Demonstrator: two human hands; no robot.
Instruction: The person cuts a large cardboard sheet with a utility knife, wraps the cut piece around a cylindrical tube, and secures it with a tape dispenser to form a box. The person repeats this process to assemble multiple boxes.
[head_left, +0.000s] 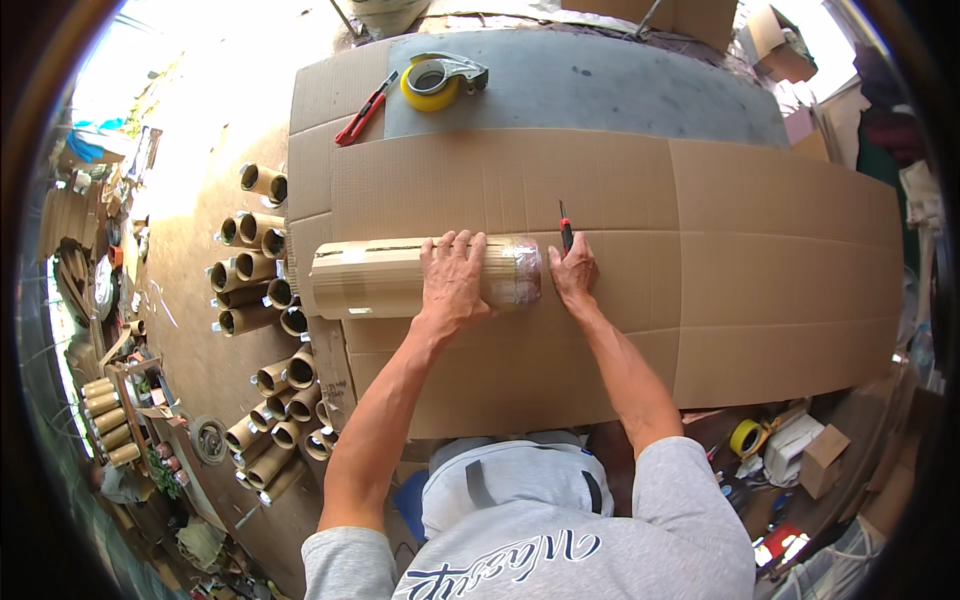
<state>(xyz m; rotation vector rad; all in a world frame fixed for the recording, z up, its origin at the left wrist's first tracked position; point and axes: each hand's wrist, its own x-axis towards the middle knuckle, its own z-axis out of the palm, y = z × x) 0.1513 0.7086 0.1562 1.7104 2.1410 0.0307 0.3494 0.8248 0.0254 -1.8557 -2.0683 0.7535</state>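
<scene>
A roll of corrugated cardboard (375, 281) lies sideways before me on a large flat cardboard sheet (600, 180). A dark slit or seam runs along its far upper side, and its right end is wrapped in clear tape (527, 270). My left hand (455, 281) grips the roll from above, near its middle, fingers spread across the top. Just off the taped end, my right hand (574, 266) holds a slim red-and-black knife (565, 229), its narrow tip pointing away from me. The knife does not touch the roll.
A red utility knife (366, 118) and a tape dispenser with yellow tape (431, 86) lie at the table's far side, beside a grey surface (592, 94). Several cardboard tubes (255, 266) stand or lie on the floor at left. Another yellow tape roll (747, 438) is at lower right.
</scene>
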